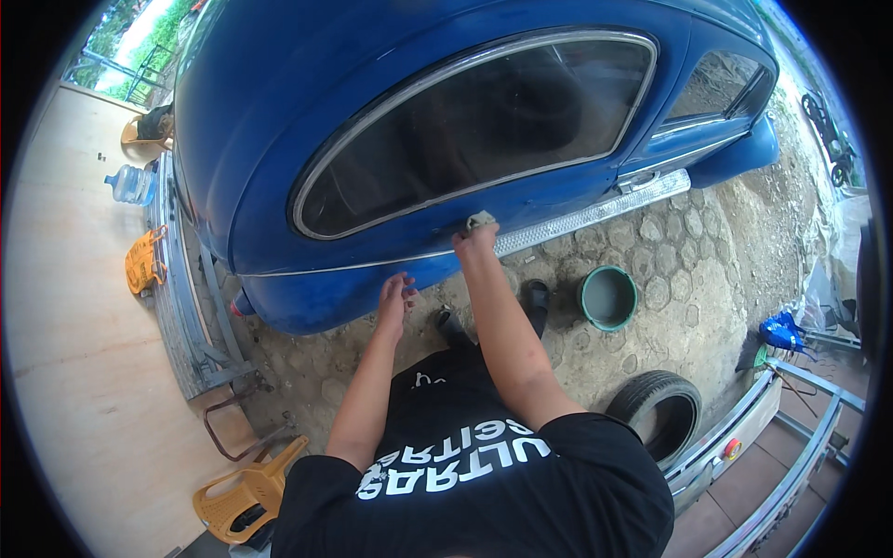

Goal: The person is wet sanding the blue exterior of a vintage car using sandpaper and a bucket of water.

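A blue car (279,139) with a curved side window (474,121) fills the upper part of the head view. My right hand (475,239) presses a small grey pad (481,219) against the blue body panel just below the window's chrome trim. My left hand (396,298) rests flat with fingers apart on the lower edge of the panel, near the thin chrome strip (353,265). Both forearms reach up from my black shirt.
A green bucket (608,298) stands on the stone paving to the right, a black tyre (659,409) nearer me. An orange plastic chair (244,498) lies at lower left, a metal frame (191,325) along the car, a water jug (130,183) far left.
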Motion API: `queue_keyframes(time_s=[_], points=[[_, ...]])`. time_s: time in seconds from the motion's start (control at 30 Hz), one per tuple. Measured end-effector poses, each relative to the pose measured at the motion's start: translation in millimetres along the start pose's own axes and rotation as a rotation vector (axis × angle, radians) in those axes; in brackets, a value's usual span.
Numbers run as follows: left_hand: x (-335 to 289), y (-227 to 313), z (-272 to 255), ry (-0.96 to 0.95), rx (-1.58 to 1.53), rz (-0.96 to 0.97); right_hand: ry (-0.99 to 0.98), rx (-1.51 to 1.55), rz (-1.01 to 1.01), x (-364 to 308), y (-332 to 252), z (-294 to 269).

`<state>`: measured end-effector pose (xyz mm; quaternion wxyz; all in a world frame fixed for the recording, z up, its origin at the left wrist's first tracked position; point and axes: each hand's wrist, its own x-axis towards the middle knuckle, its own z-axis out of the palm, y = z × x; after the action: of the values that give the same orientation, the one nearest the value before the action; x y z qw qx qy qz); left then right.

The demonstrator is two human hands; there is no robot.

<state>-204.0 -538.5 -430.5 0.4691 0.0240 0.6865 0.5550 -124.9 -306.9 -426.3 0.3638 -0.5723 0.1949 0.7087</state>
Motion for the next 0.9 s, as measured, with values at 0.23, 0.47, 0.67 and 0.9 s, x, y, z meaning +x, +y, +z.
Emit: queue_keyframes(time_s=[0.23, 0.47, 0.67, 0.9], points=[[-5.4, 12.4, 19.0, 0.020, 0.013, 0.021, 0.122, -0.677, -1.341, -36.8, 57.5, -38.4], [0.7, 11.1, 2.3, 0.054, -0.017, 0.013, -0.455, -1.468, -1.606, -26.6, 8.1, -59.6], [0.6, 5.7, 2.8, 0.077, -0.017, -0.004, -0.281, -1.270, -1.637, -38.5, 44.2, -56.0], [-2.6, 12.9, -20.7, 0.096, -0.073, -0.001, -0.689, -1.593, -1.799, -33.2, 48.0, -62.4]])
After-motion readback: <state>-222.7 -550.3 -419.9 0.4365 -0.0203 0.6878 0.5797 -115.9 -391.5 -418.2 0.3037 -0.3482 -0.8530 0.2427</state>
